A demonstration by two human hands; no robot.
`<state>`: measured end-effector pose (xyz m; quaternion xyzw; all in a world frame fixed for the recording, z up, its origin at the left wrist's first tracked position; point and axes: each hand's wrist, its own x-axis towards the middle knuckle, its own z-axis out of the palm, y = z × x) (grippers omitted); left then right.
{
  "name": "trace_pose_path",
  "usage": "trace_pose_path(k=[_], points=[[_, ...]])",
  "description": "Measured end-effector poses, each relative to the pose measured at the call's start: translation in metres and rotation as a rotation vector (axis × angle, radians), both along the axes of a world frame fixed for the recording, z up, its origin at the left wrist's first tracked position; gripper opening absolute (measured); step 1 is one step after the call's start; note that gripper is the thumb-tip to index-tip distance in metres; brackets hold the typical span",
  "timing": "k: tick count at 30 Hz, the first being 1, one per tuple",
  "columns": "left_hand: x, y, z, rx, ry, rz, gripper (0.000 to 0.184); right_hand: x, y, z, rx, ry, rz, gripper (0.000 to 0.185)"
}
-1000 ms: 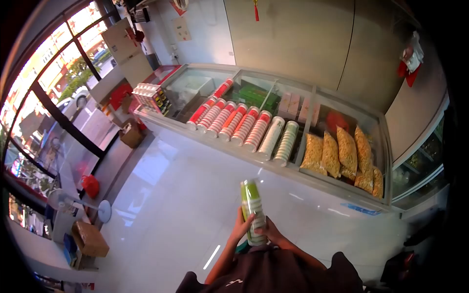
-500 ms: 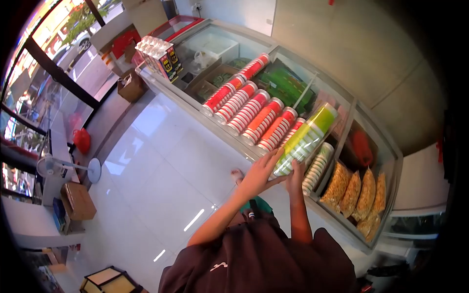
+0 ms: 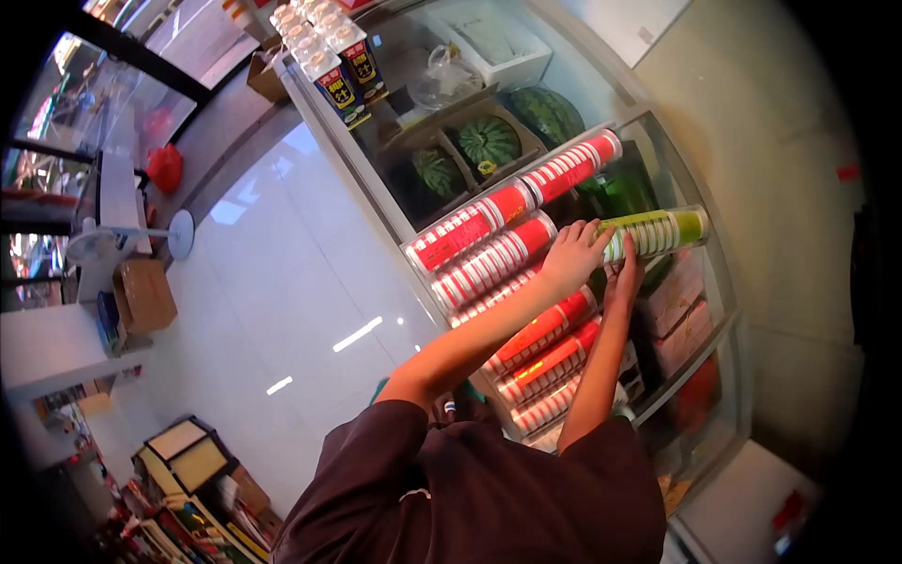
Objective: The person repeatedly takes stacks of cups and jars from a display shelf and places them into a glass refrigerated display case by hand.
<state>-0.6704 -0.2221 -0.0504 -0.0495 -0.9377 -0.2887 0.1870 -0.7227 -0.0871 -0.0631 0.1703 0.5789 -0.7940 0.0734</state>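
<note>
A green-and-white sleeve of stacked paper cups (image 3: pixel 669 228) in clear wrap lies across the far side of the glass-topped display case, pointing away to the right. My left hand (image 3: pixel 575 252) has its fingers over the near end of this sleeve, from the left. Beneath and to the right of that end, my right hand (image 3: pixel 624 275) grips it with the thumb up along the side. Several red-and-white cup sleeves (image 3: pixel 493 263) lie side by side on the case, partly hidden under my forearms. Another red sleeve (image 3: pixel 571 169) lies end to end beyond them.
Watermelons (image 3: pixel 489 141) and a white foam box (image 3: pixel 498 47) show under the case's glass. Drink cartons (image 3: pixel 343 83) stand at its left corner. On the floor side are a red bag (image 3: pixel 163 167), a fan (image 3: pixel 89 242) and a cardboard box (image 3: pixel 146 296).
Both hands have carried the green cup sleeve leftward along the case, past most of the red sleeves, and turned it flatter. My view has swung and come closer to the watermelons.
</note>
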Motion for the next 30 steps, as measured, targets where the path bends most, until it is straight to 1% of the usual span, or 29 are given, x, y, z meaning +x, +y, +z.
trace_pose_path(k=[2,3,4,6,7,9,10,11,13,14,15,17,18,19,21,22,23,24,26,27,28,29,30], points=[[-0.025,0.001,-0.024,-0.065,-0.03,0.111,0.06,-0.035,-0.009,-0.02,0.081,-0.106,0.041,0.048],[-0.033,-0.001,-0.035,-0.086,-0.055,0.156,0.061,-0.049,-0.016,-0.029,0.095,-0.123,0.073,0.048],[-0.037,-0.003,-0.042,-0.079,-0.076,0.181,0.061,-0.058,-0.022,-0.039,0.086,-0.139,0.122,0.048],[-0.041,-0.008,-0.053,-0.186,-0.147,0.239,0.061,-0.071,-0.034,-0.056,0.065,-0.159,0.204,0.044],[-0.043,-0.01,-0.059,-0.187,-0.16,0.247,0.061,-0.074,-0.038,-0.062,0.064,-0.171,0.213,0.044],[-0.044,-0.013,-0.071,-0.174,-0.1,0.298,0.059,-0.075,-0.047,-0.074,0.193,-0.142,0.283,0.042],[-0.041,-0.017,-0.068,-0.165,-0.139,0.297,0.056,-0.073,-0.055,-0.074,0.187,-0.089,0.268,0.043],[-0.041,-0.021,-0.068,-0.171,-0.151,0.307,0.056,-0.075,-0.059,-0.072,0.181,-0.1,0.279,0.043],[-0.036,-0.025,-0.069,-0.196,-0.094,0.306,0.055,-0.073,-0.058,-0.068,0.182,-0.156,0.354,0.045],[-0.033,-0.025,-0.071,-0.188,-0.115,0.311,0.053,-0.071,-0.059,-0.065,0.189,-0.164,0.37,0.046],[-0.03,-0.027,-0.072,-0.201,-0.095,0.329,0.052,-0.071,-0.053,-0.075,0.185,-0.171,0.379,0.047],[-0.014,-0.035,-0.066,-0.154,-0.097,0.312,0.052,-0.059,-0.06,-0.064,0.255,-0.212,0.288,0.05],[-0.007,-0.036,-0.072,-0.146,-0.085,0.323,0.053,-0.051,-0.059,-0.065,0.309,-0.155,0.285,0.053],[0.01,-0.045,-0.056,-0.05,-0.06,0.302,0.051,-0.041,-0.059,-0.066,0.355,-0.099,0.284,0.057],[0.048,-0.071,-0.02,0.162,-0.005,0.17,0.043,-0.018,-0.065,-0.04,0.494,0.125,0.396,0.062],[0.071,-0.084,0.004,0.251,0.079,0.158,0.037,-0.005,-0.069,-0.025,0.585,0.244,0.431,0.063],[0.098,-0.095,0.022,0.318,0.161,0.168,0.032,0.004,-0.077,-0.028,0.678,0.387,0.41,0.064],[0.127,-0.102,0.024,0.328,0.14,0.214,0.025,0.016,-0.082,-0.031,0.759,0.526,0.396,0.065],[0.185,-0.114,0.023,0.305,0.185,0.264,0.019,0.036,-0.106,-0.046,0.923,0.766,0.366,0.067],[0.217,-0.118,0.017,0.347,0.149,0.227,0.021,0.07,-0.137,-0.024,0.546,0.518,0.484,0.06],[0.249,-0.117,0.007,0.348,0.255,0.402,0.026,0.097,-0.157,-0.018,0.575,0.667,0.598,0.052],[0.288,-0.113,0.01,0.354,0.193,0.49,0.027,0.148,-0.177,0.002,0.497,0.767,0.675,0.051],[0.326,-0.116,0.007,0.343,0.122,0.572,0.027,0.181,-0.197,-0.009,0.503,0.775,0.819,0.048]])
